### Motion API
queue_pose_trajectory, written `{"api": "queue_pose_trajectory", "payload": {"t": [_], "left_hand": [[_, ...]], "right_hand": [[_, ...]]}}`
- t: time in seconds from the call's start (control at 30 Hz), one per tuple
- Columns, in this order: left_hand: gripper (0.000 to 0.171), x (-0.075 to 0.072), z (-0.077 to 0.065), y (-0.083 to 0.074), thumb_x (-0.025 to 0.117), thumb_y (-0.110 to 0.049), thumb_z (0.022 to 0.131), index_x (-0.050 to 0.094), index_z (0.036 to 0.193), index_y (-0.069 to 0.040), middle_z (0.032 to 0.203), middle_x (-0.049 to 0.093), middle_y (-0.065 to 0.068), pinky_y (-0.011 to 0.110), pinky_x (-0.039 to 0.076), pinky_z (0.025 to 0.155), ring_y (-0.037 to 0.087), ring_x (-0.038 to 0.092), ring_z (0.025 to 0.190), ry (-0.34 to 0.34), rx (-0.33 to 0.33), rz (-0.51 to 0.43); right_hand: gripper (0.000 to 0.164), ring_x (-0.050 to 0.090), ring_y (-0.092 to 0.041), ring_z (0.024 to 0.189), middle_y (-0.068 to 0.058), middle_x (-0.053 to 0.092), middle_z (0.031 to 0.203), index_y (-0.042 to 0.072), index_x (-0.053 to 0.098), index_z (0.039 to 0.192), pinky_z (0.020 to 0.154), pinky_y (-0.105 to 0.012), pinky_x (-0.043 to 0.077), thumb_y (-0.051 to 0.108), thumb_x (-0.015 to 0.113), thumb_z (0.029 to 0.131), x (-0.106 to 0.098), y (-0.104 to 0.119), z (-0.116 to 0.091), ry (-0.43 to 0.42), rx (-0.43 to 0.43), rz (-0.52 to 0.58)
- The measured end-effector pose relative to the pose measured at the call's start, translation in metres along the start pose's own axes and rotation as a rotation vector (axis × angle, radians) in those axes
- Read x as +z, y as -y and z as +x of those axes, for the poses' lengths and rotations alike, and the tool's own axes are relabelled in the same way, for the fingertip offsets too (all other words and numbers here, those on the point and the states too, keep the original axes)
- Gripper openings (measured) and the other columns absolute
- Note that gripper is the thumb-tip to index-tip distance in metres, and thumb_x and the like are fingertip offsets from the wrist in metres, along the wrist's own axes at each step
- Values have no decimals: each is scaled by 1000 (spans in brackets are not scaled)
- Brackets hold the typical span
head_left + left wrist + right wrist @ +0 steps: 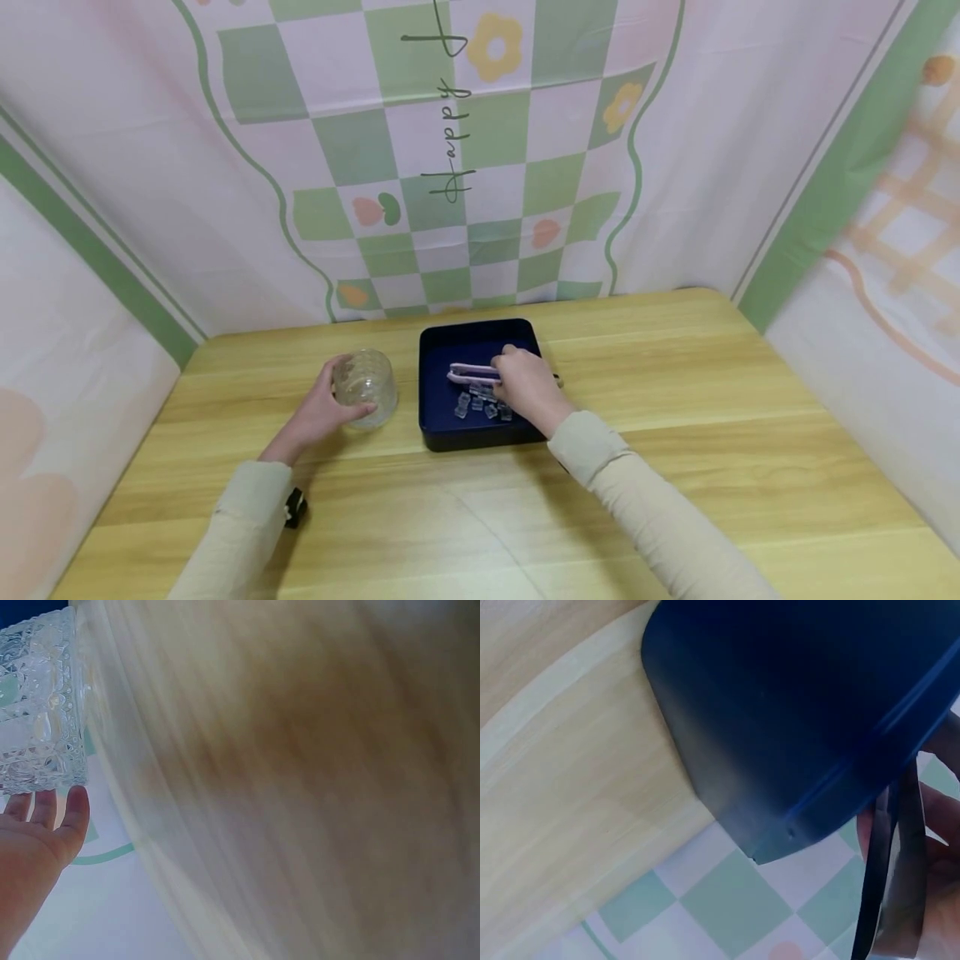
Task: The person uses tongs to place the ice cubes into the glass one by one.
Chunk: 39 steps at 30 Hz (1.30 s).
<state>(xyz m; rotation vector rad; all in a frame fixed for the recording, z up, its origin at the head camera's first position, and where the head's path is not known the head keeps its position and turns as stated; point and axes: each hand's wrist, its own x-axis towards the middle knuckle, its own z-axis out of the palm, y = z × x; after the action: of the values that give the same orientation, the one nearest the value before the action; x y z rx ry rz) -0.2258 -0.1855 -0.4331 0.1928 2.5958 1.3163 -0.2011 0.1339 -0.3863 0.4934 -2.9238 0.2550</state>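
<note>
Head view: left hand (pixel 318 412) curved partway open round a clear glass (pixel 367 390) on the wooden table (pixel 697 367), thumb on the near side. Right hand (pixel 532 385) gripped pink tongs (pixel 472 369) over the dark blue tray (pixel 480 439), beside clear cubes (pixel 477 403) inside it; couldn't tell if the tongs touched any. Left wrist view: fingertips at the patterned glass. Right wrist view: right fingers closed round the tongs near the tray's outer wall; tips hidden.
</note>
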Motion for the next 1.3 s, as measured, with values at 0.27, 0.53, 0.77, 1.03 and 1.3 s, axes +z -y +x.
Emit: {"api": "queue_pose_trajectory", "payload": {"t": [0.27, 0.53, 0.77, 1.03, 1.3], "left_hand": [[104, 1, 1, -1, 79, -38, 76, 11, 152, -15, 151, 24, 29, 59, 42, 103, 50, 38, 132, -5, 9, 6], [105, 0, 1, -1, 79, -39, 76, 10, 152, -16, 152, 22, 28, 60, 42, 103, 50, 37, 132, 1, 3, 4], [106, 0, 0, -2, 79, -41, 76, 10, 152, -15, 152, 22, 29, 61, 39, 105, 50, 36, 133, -5, -7, 15], [107, 1, -2, -2, 79, -38, 76, 8, 152, -14, 151, 23, 29, 60, 40, 104, 50, 37, 132, -5, -4, -1], [106, 1, -1, -1, 80, -33, 76, 10, 152, -13, 150, 26, 28, 58, 40, 105, 48, 39, 131, -7, 17, -30]], "right_hand": [[23, 61, -21, 73, -10, 64, 85, 2, 71, 100, 62, -33, 56, 9, 73, 78, -3, -5, 1, -187, -71, -19], [26, 64, -22, 79, -11, 67, 92, 1, 71, 105, 68, -33, 58, 11, 72, 81, -15, 2, 3, -219, -85, 23], [26, 64, -18, 80, -8, 67, 95, 4, 70, 107, 68, -30, 57, 14, 72, 83, -24, 23, 9, -207, -109, 32], [29, 64, -16, 83, -5, 66, 96, 6, 70, 109, 71, -26, 58, 17, 73, 83, -23, 55, 15, -179, -167, 5], [22, 63, -13, 78, 0, 64, 89, 10, 72, 102, 66, -22, 57, 18, 74, 82, -15, 78, 16, -220, -248, -50]]}}
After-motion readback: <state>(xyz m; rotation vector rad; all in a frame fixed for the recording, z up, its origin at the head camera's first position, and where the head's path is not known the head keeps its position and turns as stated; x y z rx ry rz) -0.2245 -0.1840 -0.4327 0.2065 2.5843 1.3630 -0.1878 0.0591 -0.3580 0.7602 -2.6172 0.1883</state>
